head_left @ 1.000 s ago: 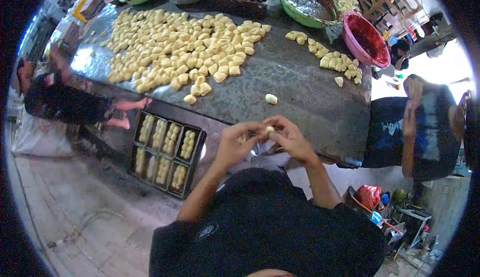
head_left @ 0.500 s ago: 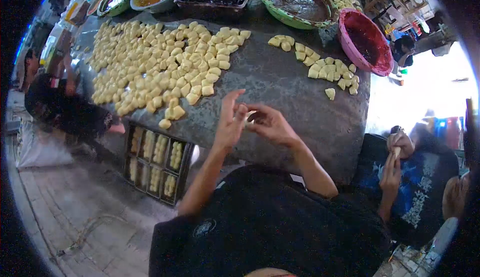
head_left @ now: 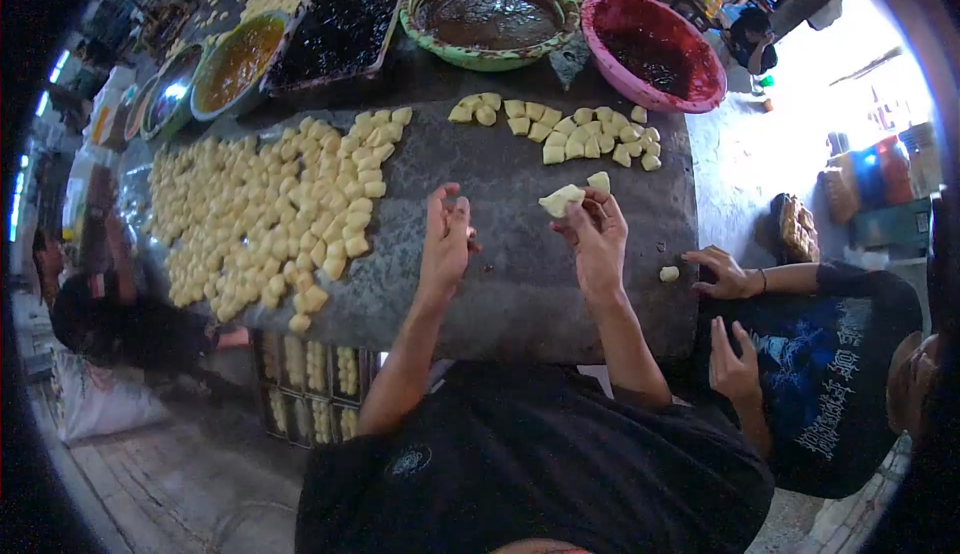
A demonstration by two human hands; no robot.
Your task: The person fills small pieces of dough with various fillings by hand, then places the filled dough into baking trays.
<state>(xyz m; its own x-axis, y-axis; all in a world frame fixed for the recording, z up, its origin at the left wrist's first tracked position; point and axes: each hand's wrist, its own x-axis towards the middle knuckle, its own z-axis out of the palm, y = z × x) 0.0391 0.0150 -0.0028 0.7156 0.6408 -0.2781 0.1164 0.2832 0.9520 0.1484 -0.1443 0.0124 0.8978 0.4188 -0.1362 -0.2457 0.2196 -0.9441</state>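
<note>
Right hand (head_left: 598, 239) pinches a dough piece (head_left: 560, 200) (flattened); left hand (head_left: 445, 239) hovers open.

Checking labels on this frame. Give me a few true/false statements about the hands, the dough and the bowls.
1. The right hand holds a dough piece in its fingertips. True.
2. The left hand grips a knife. False: no tool shows in it; it is held upright with the fingers together, over the table.
3. The pink bowl stands at the far right of the table. True.
4. The green bowl is empty. False: it holds a brown filling.
5. A co-worker's hand rests near a single dough lump at the table's right edge. True.
6. The large batch of dough pieces lies right of the person's hands. False: it lies to their left.
</note>
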